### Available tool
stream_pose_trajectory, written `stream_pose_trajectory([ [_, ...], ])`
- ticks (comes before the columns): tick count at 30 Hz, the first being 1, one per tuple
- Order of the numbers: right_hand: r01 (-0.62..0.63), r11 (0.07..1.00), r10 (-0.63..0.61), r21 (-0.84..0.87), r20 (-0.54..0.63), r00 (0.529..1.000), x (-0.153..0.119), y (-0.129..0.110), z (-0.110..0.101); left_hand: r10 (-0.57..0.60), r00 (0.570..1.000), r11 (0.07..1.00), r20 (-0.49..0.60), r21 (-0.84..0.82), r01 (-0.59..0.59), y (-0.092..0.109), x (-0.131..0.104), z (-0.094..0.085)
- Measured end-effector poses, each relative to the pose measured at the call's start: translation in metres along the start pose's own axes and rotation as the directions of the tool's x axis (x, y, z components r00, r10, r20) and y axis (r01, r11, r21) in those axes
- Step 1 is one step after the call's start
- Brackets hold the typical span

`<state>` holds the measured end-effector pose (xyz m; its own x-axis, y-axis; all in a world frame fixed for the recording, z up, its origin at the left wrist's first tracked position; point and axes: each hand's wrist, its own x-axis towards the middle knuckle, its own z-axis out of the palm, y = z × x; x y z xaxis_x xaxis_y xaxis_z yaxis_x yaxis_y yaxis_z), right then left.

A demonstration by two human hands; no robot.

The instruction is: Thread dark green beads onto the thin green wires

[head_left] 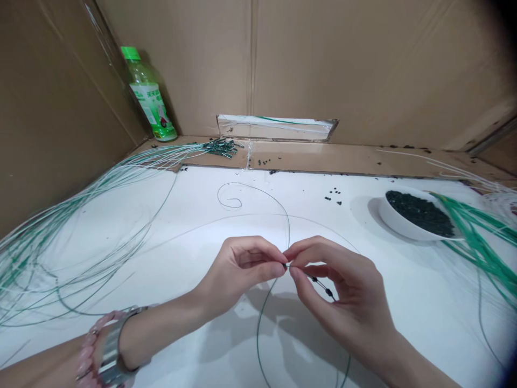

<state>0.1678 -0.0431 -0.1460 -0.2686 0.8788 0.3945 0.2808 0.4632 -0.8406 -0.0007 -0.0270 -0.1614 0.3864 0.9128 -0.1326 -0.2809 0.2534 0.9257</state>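
My left hand [251,264] pinches a small black bead [285,265] between thumb and forefinger, near the middle of the view. Its fingertips almost meet those of my right hand [337,275], which is closed on a thin dark wire. Several black beads [328,292] sit on the wire below the right fingers, in front of the palm. A green wire [258,328] loops down from beside the fingertips, and a thin length [288,221] runs up from them and ends in a curl on the white surface.
A white bowl [399,229] of small dark pieces stands at right, with green strands [480,242] beside it. Bundled green and white wires [100,188] spread across the left. A green bottle [151,102] leans at the cardboard wall [194,59]. Loose dark pieces [334,191] lie toward the back.
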Motion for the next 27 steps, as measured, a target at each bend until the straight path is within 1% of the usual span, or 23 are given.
stream_pose_trajectory([
  [8,0.042,0.999,-0.042,-0.015,-0.005,0.999,0.001,-0.0009,0.0006,-0.005,1.0,1.0,0.018,-0.008,0.005,0.0001,0.0005,-0.0007],
  [11,0.03,0.999,-0.03,-0.01,-0.004,1.0,0.0007,-0.001,0.0002,-0.004,1.0,1.0,0.02,0.006,0.004,0.0009,0.0004,-0.0008],
  [17,0.004,1.0,-0.004,0.013,0.022,1.0,0.0001,-0.0019,-0.0006,0.045,0.999,0.999,0.026,0.028,-0.046,0.0025,-0.0013,0.0009],
  [27,0.002,1.0,-0.002,0.017,0.003,1.0,0.0013,-0.0049,-0.0008,0.048,0.999,0.997,0.005,0.06,-0.048,0.0021,-0.001,-0.0003],
])
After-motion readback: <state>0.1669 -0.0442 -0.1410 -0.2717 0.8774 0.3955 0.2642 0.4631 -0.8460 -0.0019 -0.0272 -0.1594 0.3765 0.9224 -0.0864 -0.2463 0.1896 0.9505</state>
